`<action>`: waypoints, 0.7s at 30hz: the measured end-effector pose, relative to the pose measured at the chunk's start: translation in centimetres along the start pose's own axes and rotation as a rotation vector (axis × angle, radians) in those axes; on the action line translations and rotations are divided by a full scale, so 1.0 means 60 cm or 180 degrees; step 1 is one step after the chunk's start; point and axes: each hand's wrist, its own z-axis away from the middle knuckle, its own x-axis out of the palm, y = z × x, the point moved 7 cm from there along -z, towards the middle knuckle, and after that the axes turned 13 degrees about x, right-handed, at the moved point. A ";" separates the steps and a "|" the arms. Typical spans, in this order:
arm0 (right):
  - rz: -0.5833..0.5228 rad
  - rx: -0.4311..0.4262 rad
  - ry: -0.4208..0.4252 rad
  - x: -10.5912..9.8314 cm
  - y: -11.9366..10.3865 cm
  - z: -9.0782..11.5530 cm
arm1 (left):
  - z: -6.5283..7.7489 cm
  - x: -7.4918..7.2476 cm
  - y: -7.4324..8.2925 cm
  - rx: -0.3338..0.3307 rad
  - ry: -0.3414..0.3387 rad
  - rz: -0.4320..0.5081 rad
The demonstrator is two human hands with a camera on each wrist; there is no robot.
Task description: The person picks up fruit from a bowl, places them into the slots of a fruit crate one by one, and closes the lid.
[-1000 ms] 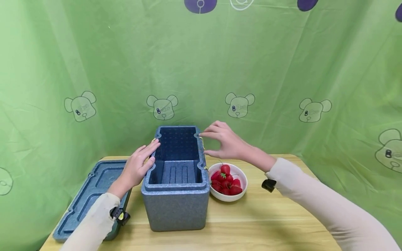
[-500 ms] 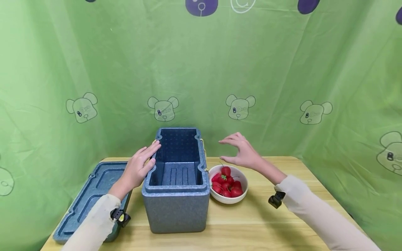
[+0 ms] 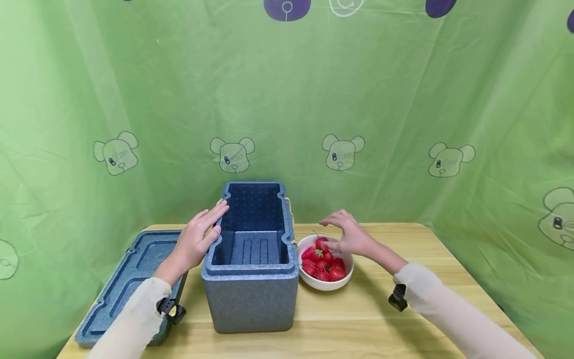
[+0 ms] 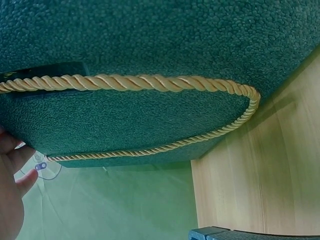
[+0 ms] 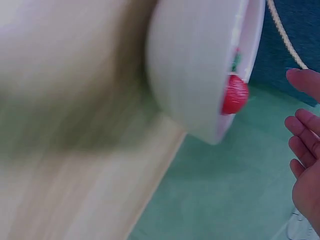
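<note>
My left hand (image 3: 196, 238) rests on the left rim of a blue-grey foam box (image 3: 252, 305) with its top off and its floor showing. Its fingers lie fairly straight along the edge. Below it, the left wrist view shows the box's twisted gold rope handle (image 4: 160, 83). To the right of the box stands a white bowl (image 3: 325, 286) heaped with red fruit, strawberries (image 3: 337, 274) among them and a round stemmed one (image 3: 321, 243) on top. Over the bowl's far right side hovers my right hand (image 3: 353, 238), thumb and fingers spread apart, thumb close by the top fruit; contact is unclear.
A matching blue foam lid (image 3: 130, 279) lies on the wooden table (image 3: 350, 329), left of the box and partly under my left forearm. Green printed cloth (image 3: 287, 99) hangs behind and at both sides. Another rope handle (image 3: 289, 209) runs along the box's right side.
My right hand has left the box's right rim, moved right, then come down over the bowl with thumb and fingers still apart. The left hand has stayed on the rim.
</note>
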 end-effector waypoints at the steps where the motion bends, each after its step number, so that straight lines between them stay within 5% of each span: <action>1: 0.0024 0.0004 -0.0015 0.005 0.003 0.003 | 0.000 0.000 0.000 0.0002 0.0000 0.0002; 21: 0.0261 -0.0076 -0.0144 0.049 0.025 0.011 | 0.001 -0.002 -0.001 0.0034 0.0053 0.0016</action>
